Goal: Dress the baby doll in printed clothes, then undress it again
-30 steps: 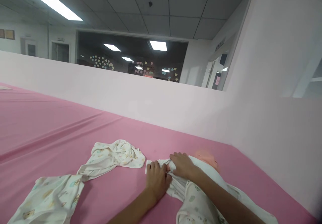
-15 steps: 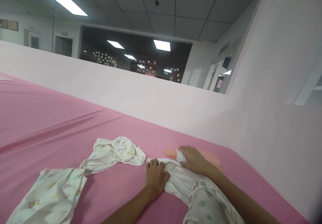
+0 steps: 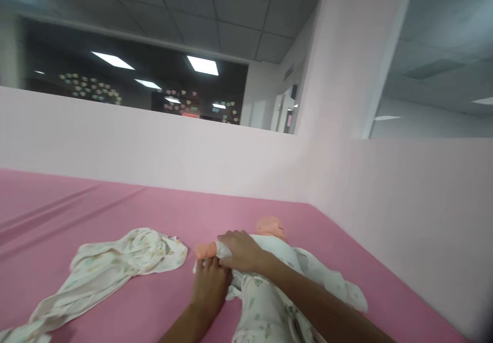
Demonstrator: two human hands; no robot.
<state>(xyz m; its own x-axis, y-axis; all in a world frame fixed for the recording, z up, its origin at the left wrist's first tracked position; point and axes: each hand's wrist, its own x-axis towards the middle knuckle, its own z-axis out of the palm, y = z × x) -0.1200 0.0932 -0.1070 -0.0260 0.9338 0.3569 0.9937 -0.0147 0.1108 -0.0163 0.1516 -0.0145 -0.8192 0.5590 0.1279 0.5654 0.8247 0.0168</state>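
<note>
Plain pink across the covering (image 3: 246,210), deeper in its creases; pale pinkish white along the wall (image 3: 154,153). Orange-peach on the doll's head (image 3: 268,226) and the doll's hand (image 3: 205,251), plain white on the sleeve (image 3: 223,250). Printed with scattered green motifs over white on the wrap (image 3: 256,309); speckled with small, faint yellow and green marks over creamy white on the loose cloth (image 3: 134,253). Dotted in pale yellow, pink and blue-green with heart shapes (image 3: 90,87) against near-black glass (image 3: 134,71). Ruled with dark lines over grey on the ceiling (image 3: 246,4).
</note>
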